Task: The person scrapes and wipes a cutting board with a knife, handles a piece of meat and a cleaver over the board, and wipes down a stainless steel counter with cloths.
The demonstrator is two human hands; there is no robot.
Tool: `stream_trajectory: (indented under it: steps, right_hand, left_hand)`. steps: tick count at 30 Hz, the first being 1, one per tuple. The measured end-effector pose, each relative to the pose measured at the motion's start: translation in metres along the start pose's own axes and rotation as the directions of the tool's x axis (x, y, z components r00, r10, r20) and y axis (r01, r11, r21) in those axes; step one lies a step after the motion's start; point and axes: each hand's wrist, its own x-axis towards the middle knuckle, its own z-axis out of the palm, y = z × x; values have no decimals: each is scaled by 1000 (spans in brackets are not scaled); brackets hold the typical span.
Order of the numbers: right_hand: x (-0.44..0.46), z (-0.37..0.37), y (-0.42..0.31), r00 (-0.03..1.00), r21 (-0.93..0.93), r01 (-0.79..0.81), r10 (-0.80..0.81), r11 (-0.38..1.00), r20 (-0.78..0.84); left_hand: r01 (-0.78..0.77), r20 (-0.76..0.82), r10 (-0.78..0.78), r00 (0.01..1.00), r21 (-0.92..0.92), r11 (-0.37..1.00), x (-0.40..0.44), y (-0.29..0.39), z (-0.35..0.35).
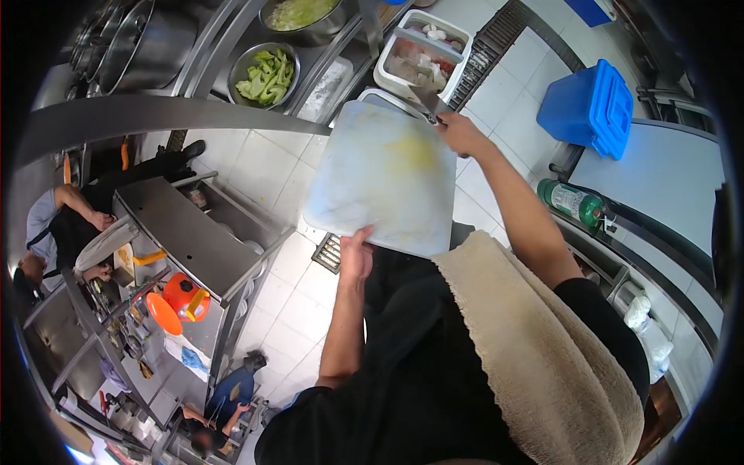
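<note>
A whitish cutting board [380,178] with a yellow stain is held up in front of my body. My left hand [356,254] grips its near edge, thumb on top and fingers mostly hidden beneath. In my right hand [463,133] is a knife [428,102], its blade reaching over the rim of a white bin [383,76]. The fingers of that hand are wrapped round the handle, close to the board's far right corner. Inside the bin lie pale and reddish scraps, with a grey divider across it.
Left of the bin stands a metal bowl of cut green vegetables [266,75]. A blue lidded bin [585,107] and a green gas bottle [570,200] are on the right. At left, a person [70,209] stands by a steel counter [190,225]; another person [225,407] is farther down.
</note>
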Motion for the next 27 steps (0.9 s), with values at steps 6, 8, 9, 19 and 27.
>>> stream_trajectory:
  steps: [6, 8, 9, 19, 27]
  right_hand:
    - [-96, -56, 12, 977, 446, -211, 171, 870, 128]
    - [-108, -67, 36, 971, 790, -237, 110, 565, 213]
    - [-112, -71, 53, 968, 900, -247, 65, 360, 240]
    - [-27, -43, 150, 908, 819, -413, -253, -398, 335]
    - [-91, -60, 108, 979, 925, -200, 33, 323, 200]
  left_hand:
    - [53, -17, -53, 998, -31, 998, -2, 8, 10]
    - [45, -12, -45, 999, -13, 999, -1, 9, 10]
    - [62, -6, -62, 998, -14, 998, 1, 7, 6]
    - [149, -35, -152, 988, -77, 986, 11, -16, -2]
    - [152, -40, -152, 988, -15, 988, 32, -22, -1]
